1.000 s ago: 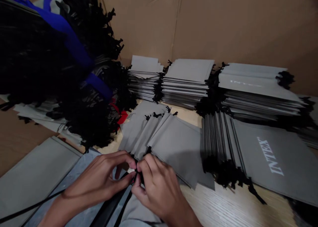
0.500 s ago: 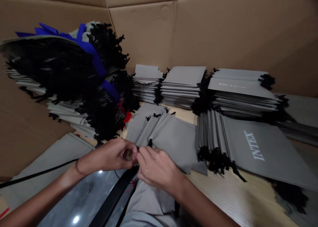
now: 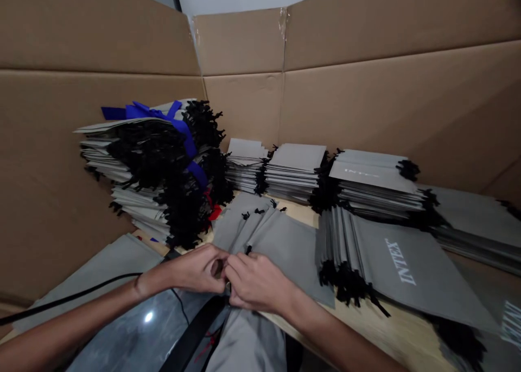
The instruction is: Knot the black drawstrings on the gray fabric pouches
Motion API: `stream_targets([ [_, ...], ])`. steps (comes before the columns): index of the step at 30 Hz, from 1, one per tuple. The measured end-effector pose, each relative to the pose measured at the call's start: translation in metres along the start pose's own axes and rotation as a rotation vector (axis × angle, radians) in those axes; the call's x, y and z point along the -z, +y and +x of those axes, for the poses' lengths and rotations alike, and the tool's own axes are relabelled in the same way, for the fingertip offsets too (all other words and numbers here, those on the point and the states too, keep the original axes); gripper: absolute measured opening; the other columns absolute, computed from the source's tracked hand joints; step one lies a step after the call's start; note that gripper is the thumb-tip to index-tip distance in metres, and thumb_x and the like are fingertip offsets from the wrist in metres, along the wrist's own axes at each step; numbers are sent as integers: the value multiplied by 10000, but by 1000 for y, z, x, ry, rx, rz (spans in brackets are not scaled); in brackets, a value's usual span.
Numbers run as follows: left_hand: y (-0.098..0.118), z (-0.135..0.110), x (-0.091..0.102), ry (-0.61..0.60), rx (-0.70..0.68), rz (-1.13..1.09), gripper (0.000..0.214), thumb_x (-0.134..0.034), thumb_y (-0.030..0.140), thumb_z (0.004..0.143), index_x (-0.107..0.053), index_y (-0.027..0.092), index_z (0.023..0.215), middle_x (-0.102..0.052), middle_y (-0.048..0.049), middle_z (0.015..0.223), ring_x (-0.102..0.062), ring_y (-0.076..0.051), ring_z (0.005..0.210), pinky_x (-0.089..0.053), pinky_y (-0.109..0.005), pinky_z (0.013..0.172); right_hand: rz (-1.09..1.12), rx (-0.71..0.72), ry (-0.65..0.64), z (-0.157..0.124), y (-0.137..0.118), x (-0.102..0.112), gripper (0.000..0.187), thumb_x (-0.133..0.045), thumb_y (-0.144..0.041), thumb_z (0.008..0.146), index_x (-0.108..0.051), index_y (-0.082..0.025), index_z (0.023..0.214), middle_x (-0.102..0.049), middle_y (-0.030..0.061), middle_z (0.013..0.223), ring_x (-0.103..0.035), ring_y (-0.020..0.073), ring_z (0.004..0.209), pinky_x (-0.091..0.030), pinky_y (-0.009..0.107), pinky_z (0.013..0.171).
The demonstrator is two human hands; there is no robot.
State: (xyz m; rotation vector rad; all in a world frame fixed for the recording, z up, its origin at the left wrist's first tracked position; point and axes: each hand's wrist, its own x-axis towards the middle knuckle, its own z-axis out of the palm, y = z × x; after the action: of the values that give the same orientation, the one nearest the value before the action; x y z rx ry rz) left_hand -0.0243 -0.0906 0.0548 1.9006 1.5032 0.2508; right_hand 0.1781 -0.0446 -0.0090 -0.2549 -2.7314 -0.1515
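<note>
My left hand (image 3: 200, 270) and my right hand (image 3: 257, 282) meet fingertip to fingertip at the front of the table. Both are closed in a pinch; whatever lies between the fingers is too small and hidden to make out. Just behind the hands lie several overlapping flat grey fabric bags (image 3: 283, 247) with short black cord ends. A black strap (image 3: 195, 334) runs below the hands, beside grey cloth (image 3: 248, 342) over my lap.
At left stands a tall pile of grey bags (image 3: 148, 160) tied with blue ribbon (image 3: 185, 136). Stacked bags (image 3: 295, 168) line the back. INTEX-printed bags (image 3: 407, 258) lie at right. Cardboard walls (image 3: 366, 95) enclose the table (image 3: 358, 334). A black cable (image 3: 93, 290) crosses at left.
The view has tilted up, so more of the cardboard walls shows and the piles sit lower in the picture. My hands stay pinched together in nearly the same place.
</note>
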Motion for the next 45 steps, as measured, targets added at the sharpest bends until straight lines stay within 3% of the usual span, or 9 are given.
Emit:
stream_targets([
  [4,-6,1,-6,-7,26,-146,133,-612,199,635,-492,234,681,-398,100,615,-336,-113,601,-251,-248,520,58,-130,29,-4,-4,-5,112,-673,-269,959,-615,-207,1032,-710,56,1003,-668,241,880,-485,350,632],
  [11,-9,-1,-11,21,94,-382,109,-641,235,664,-610,200,762,-461,101,591,-383,-100,563,-256,-213,506,152,-285,123,-5,-9,-12,206,-643,-223,852,-597,-235,1053,-692,26,968,-660,224,861,-455,318,650],
  [21,-10,-5,-39,242,130,-665,173,-681,327,776,-651,197,887,-553,85,669,-454,-70,474,-377,-184,444,301,-460,401,-5,-12,-23,132,-584,-199,833,-585,-246,956,-652,1,909,-638,187,745,-421,307,632],
  [26,-3,-16,-43,285,174,-728,282,-724,443,911,-660,202,1042,-608,69,629,-436,-79,448,-266,-154,369,355,-455,423,-6,-10,-22,94,-579,-205,864,-603,-242,947,-648,1,892,-644,183,752,-441,295,642],
  [30,2,-20,-42,299,160,-777,392,-763,542,944,-689,205,1129,-680,29,804,-550,-115,555,-475,-198,423,384,-456,428,-9,-10,-18,74,-590,-220,895,-630,-240,955,-657,7,901,-656,187,775,-437,291,631],
  [35,-5,-20,-55,364,141,-805,303,-870,433,904,-755,178,1021,-695,45,717,-647,-127,695,-557,-229,689,637,-414,365,-16,-8,-9,207,-591,-204,920,-669,-244,1108,-696,20,1043,-705,180,877,-525,276,746],
  [39,-15,-24,-68,493,139,-703,239,-833,366,940,-775,209,1110,-801,-2,900,-745,-164,837,-609,-251,782,710,-486,294,-16,-4,-4,291,-601,-193,955,-705,-256,1219,-698,29,1141,-715,167,887,-540,274,773],
  [42,-20,-28,-75,617,106,-522,159,-786,299,963,-794,233,1108,-828,-9,1003,-785,-166,870,-642,-243,820,643,-506,121,-11,0,2,306,-655,-209,991,-720,-290,1279,-698,5,1157,-722,166,902,-516,280,764],
  [45,-23,-30,-82,694,99,-371,117,-779,263,955,-800,245,1069,-844,0,972,-798,-159,810,-641,-201,708,550,-500,-72,-3,6,12,260,-705,-239,994,-747,-304,1243,-688,-8,1143,-702,165,848,-463,294,706],
])
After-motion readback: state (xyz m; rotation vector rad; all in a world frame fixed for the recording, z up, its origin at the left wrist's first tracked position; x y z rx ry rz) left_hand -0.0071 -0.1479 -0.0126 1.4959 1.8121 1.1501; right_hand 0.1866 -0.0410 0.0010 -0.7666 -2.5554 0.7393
